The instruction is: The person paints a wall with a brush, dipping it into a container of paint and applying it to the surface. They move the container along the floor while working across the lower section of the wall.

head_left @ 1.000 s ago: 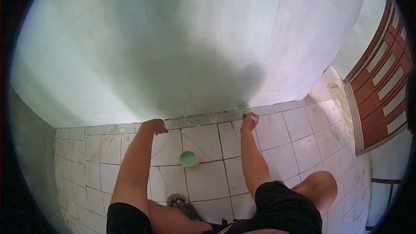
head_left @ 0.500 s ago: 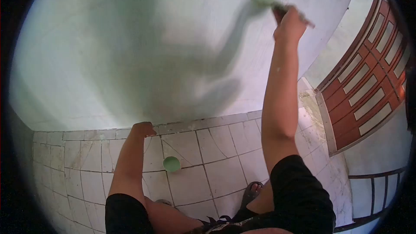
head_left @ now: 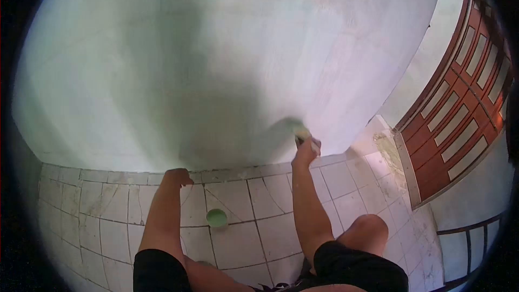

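My right hand [head_left: 306, 152] is closed around the handle of a paintbrush [head_left: 300, 131], its pale green bristles against the lower part of the pale green wall [head_left: 227, 65]. Below the wall's foot, on the left, my left hand [head_left: 178, 177] hangs with its fingers curled in and nothing showing in them. A small bowl [head_left: 217, 218], green inside, stands on the tiled floor between my two arms.
White floor tiles [head_left: 233, 243] with dark joints and cracks run up to a row of skirting tiles [head_left: 238, 173]. To the right is a red-brown panelled door [head_left: 454, 108]. A dark-barred frame [head_left: 465, 249] stands at the lower right.
My right hand has come down the wall with the paintbrush, from high on the right to near the skirting. My right knee has come into view. The left hand stays nearly where it was.
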